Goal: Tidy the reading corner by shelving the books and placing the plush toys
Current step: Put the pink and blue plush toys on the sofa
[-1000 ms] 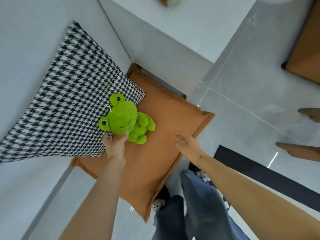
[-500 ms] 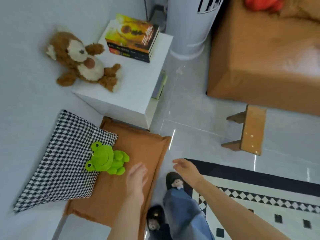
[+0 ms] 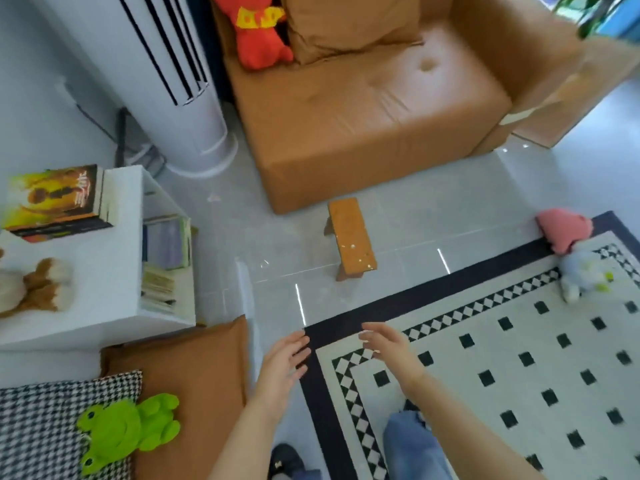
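A green frog plush (image 3: 126, 431) lies at the lower left, against a houndstooth pillow (image 3: 38, 427) on an orange floor cushion (image 3: 194, 375). My left hand (image 3: 282, 370) and my right hand (image 3: 389, 348) hover open and empty over the rug's corner, apart from every toy. A brown-and-white plush (image 3: 33, 287) sits on the white shelf cube (image 3: 107, 271), beside a stack of books (image 3: 57, 202). More books (image 3: 166, 258) fill the cube's open side. A pink plush (image 3: 564, 230) and a pale blue plush (image 3: 585, 275) lie at the rug's far right. A red plush (image 3: 258, 32) sits on the sofa.
A tan sofa (image 3: 374, 116) fills the back, with a white tower air unit (image 3: 166, 74) to its left. A small wooden stool (image 3: 351, 237) stands on the grey tiles. The black-and-white patterned rug (image 3: 502, 358) covers the floor at right. My jeans and dark shoes show at the bottom.
My left hand has let go of the green frog, which stays on the pillow. Both hands have drawn away to the right, and my view has swung right towards the sofa and rug.
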`<action>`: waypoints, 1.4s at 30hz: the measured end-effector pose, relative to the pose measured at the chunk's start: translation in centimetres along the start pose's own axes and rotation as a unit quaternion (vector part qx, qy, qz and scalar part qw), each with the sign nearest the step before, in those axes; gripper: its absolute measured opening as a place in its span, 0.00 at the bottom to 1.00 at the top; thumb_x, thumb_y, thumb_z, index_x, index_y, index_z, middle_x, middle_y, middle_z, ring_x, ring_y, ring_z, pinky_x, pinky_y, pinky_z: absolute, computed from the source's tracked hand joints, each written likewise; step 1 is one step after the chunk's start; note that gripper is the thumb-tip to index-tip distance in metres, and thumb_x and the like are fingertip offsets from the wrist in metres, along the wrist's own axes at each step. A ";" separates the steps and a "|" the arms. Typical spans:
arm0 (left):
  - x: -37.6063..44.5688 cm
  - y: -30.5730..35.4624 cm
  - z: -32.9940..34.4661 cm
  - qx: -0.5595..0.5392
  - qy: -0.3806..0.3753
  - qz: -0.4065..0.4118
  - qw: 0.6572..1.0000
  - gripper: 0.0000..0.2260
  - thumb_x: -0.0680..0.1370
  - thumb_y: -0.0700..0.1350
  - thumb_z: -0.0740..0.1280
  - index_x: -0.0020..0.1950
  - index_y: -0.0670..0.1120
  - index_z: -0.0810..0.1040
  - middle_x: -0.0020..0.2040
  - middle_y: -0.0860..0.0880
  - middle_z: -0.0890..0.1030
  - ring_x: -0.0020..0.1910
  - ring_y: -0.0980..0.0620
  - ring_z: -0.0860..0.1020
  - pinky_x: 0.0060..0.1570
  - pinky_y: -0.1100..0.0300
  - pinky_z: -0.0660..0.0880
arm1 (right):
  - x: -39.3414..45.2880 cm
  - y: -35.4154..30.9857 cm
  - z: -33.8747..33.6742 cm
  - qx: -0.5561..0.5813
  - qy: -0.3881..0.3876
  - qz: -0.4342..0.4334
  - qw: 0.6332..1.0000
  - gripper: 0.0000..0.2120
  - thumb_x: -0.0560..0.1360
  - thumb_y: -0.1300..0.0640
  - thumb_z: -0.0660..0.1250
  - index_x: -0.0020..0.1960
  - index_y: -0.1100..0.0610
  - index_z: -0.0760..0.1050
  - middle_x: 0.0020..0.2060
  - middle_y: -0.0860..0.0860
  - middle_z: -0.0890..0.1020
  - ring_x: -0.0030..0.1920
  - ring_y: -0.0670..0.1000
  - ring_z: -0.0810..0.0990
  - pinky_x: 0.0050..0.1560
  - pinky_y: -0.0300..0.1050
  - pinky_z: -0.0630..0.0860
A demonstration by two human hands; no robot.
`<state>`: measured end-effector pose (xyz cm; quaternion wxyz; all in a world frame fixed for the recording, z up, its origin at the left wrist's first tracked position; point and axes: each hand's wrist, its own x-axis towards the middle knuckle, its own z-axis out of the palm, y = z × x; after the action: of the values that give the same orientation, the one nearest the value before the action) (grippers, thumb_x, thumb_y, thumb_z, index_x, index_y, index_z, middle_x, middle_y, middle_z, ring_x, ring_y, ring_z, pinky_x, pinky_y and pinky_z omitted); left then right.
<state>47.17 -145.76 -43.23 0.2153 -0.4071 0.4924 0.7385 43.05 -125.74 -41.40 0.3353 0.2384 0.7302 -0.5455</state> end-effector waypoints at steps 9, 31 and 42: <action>-0.5 -2.9 24.9 0.100 -0.020 -0.019 0.995 0.09 0.81 0.39 0.61 0.57 0.47 0.79 0.55 0.49 0.82 0.57 0.51 0.79 0.57 0.54 0.74 | 0.9 3.0 -21.2 0.175 0.047 0.017 0.983 0.10 0.79 0.60 0.59 0.53 0.50 0.77 0.51 0.49 0.82 0.52 0.46 0.80 0.52 0.40 0.74; 12.0 -6.5 80.3 0.223 -0.204 -0.056 0.952 0.11 0.81 0.38 0.57 0.61 0.45 0.75 0.58 0.48 0.79 0.60 0.49 0.76 0.64 0.52 0.71 | 9.3 5.3 -71.4 0.249 0.238 0.081 0.935 0.10 0.79 0.61 0.59 0.53 0.54 0.78 0.51 0.51 0.82 0.50 0.49 0.79 0.59 0.47 0.73; 21.3 -3.0 101.3 0.258 -0.177 -0.072 0.947 0.13 0.82 0.38 0.56 0.65 0.43 0.74 0.61 0.47 0.79 0.58 0.50 0.77 0.59 0.55 0.72 | 21.9 0.8 -91.0 0.207 0.202 0.112 0.951 0.10 0.79 0.61 0.58 0.53 0.54 0.77 0.50 0.50 0.81 0.48 0.46 0.79 0.54 0.42 0.73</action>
<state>-2.40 -54.80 -43.59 0.4497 -0.2347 0.5893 0.6288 8.23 -38.85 -41.97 0.1825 0.4881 0.6223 -0.5841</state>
